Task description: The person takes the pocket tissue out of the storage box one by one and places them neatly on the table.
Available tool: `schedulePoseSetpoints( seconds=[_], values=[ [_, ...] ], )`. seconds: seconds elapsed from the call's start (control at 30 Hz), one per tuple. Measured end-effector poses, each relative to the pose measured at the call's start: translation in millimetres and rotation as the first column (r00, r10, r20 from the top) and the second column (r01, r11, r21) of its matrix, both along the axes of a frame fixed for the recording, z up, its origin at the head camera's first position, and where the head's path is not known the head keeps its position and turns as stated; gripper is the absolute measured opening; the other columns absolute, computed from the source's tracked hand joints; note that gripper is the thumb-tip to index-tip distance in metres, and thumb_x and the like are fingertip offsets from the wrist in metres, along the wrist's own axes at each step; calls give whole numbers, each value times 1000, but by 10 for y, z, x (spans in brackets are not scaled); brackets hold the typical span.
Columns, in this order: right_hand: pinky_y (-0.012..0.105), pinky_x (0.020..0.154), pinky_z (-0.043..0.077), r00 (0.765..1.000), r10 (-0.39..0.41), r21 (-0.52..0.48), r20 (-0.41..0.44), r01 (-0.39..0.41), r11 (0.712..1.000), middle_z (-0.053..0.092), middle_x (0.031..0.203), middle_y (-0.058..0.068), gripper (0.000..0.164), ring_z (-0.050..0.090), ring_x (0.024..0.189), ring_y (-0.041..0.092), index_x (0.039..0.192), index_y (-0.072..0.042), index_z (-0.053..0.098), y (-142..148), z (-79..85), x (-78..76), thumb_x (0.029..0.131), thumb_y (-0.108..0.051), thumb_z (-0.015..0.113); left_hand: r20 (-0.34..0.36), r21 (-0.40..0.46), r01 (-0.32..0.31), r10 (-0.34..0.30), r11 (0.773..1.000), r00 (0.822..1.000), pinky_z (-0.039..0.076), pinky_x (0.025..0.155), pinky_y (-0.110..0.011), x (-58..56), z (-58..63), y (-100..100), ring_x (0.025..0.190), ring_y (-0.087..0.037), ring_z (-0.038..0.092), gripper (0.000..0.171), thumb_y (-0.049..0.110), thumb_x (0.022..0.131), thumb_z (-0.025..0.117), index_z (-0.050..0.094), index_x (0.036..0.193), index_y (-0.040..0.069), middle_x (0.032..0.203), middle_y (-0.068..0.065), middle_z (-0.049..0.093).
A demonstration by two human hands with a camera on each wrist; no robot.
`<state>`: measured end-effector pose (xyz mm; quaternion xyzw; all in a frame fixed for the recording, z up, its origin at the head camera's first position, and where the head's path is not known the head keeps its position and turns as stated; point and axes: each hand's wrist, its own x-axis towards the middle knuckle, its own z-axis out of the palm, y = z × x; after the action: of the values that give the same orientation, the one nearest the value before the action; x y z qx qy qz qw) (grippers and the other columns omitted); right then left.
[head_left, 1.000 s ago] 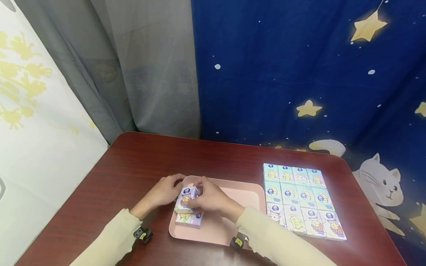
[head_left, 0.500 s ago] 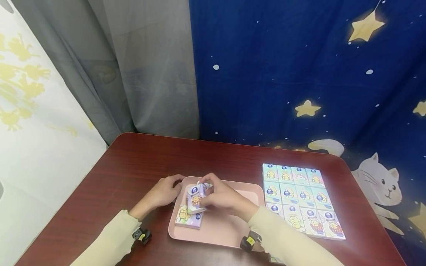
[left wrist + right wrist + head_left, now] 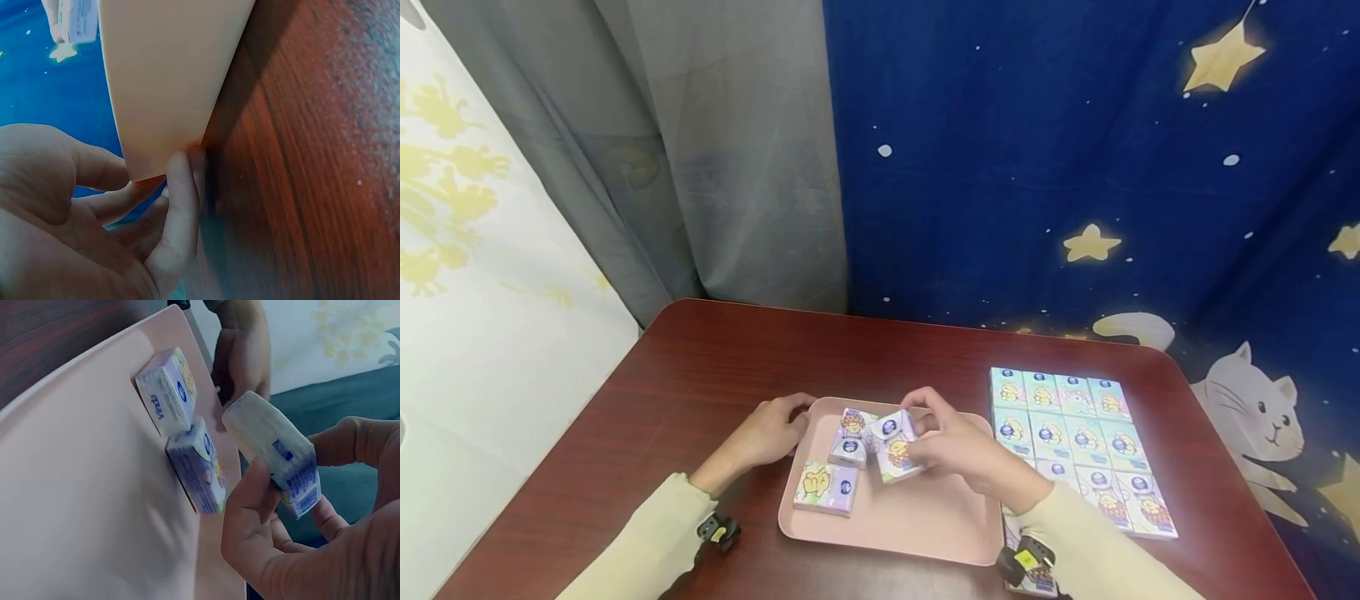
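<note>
My right hand (image 3: 958,446) pinches a small tissue pack (image 3: 895,450) between thumb and fingers, tilted above the pink tray (image 3: 917,521). In the right wrist view, that pack's pale underside and printed barcode end face the camera. Two more tissue packs lie in the tray's left part: one sideways (image 3: 826,489) near the front, the other (image 3: 850,437) behind it, partly overlapped by the held pack in the head view. My left hand (image 3: 771,429) grips the tray's left edge; the left wrist view shows thumb and fingers (image 3: 181,206) on either side of the tray wall.
Right of the tray, tissue packs (image 3: 1078,433) lie in close rows on the dark red table (image 3: 722,350). More packs (image 3: 1033,579) show near the front, partly under my right sleeve. Curtains (image 3: 940,167) hang behind the table's far edge.
My right hand has lifted the tissue pack off the left side and moved it right, uncovering the two packs in the tray. My left hand has stayed at the tray's edge.
</note>
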<state>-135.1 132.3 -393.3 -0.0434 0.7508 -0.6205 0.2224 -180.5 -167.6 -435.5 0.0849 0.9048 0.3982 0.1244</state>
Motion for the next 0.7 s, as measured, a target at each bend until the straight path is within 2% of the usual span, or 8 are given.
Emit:
schedulePoseSetpoints(
  seconds=[0.4, 0.57, 0.7],
  values=[
    [45, 83, 60, 999, -34, -41, -12, 33, 999, 60, 121, 21, 64, 68, 102, 31, 141, -9, 43, 492, 96, 188, 83, 8, 63, 2, 7, 7, -7, 1000, 1000, 64, 63, -36, 1, 3, -1, 71, -18, 76, 35, 10, 111, 55, 66, 141, -4, 95, -10, 76],
    [46, 84, 59, 997, -70, -29, 27, 71, 997, 59, 129, 21, 66, 67, 104, 32, 142, -11, 41, 663, 130, 286, 83, 8, 61, 3, 5, 12, -12, 1000, 1000, 64, 64, -37, 6, 14, 7, 73, -18, 76, 35, 10, 112, 55, 66, 142, -5, 97, -11, 76],
    [45, 80, 60, 997, -70, -63, 43, 72, 995, 60, 127, 20, 65, 69, 100, 32, 142, -12, 40, 808, 98, 344, 84, 9, 59, 9, 3, 12, -12, 1000, 1000, 65, 65, -38, 10, 19, 8, 75, -19, 77, 36, 9, 112, 55, 65, 143, -5, 100, -12, 76]
  ],
)
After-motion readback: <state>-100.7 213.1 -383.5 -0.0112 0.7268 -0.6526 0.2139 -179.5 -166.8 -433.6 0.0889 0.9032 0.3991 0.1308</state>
